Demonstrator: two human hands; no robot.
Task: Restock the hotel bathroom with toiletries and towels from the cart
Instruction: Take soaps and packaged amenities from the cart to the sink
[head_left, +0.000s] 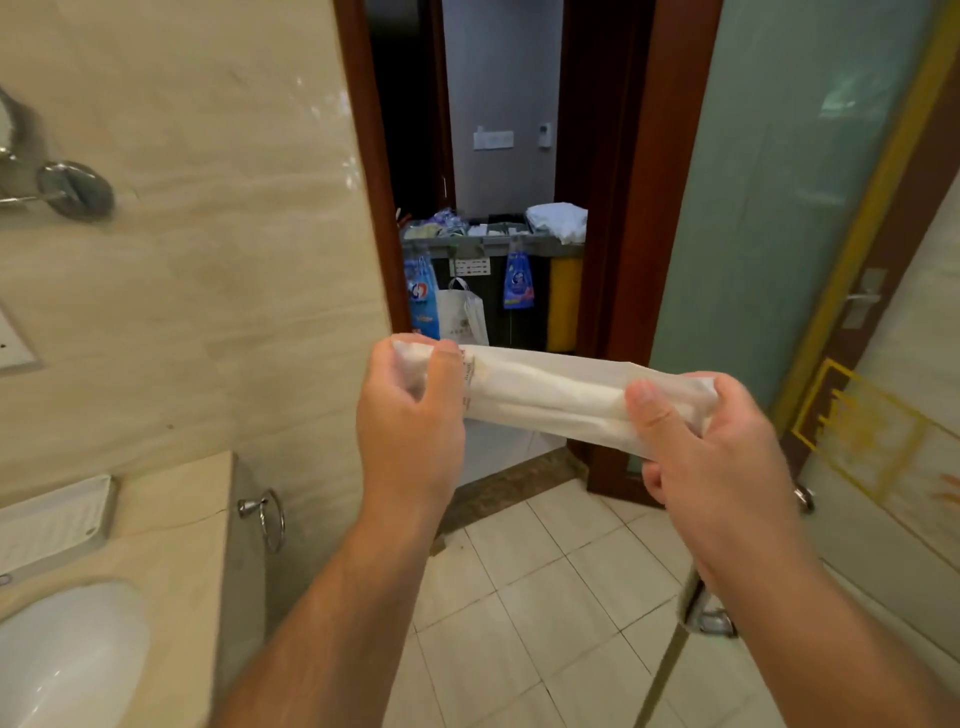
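Head camera view, looking forward and down inside a tiled bathroom. Two bare hands hold a long white packet (545, 395), wrapped in thin translucent white material, stretched level between them in the middle of the scene. The left hand (410, 415) is closed around the packet's left end, thumb on the near side. The right hand (711, 447) is closed around the right end, thumb pressed across the wrapper. What is inside the wrapper cannot be told.

Far behind the packet, through an open doorway with a dark red-brown frame, stands the housekeeping cart (493, 244). Its grey top tray carries small supplies, and a pile of white towels (558, 218) sits at its right end. Blue printed bags and a white paper bag (465, 317) hang from its front.

On the near left is a beige counter with a white basin (62, 654) and a white ribbed tray (52, 519). A chrome towel ring (270, 519) hangs on the counter's side. A frosted glass door (779, 208) stands on the right.
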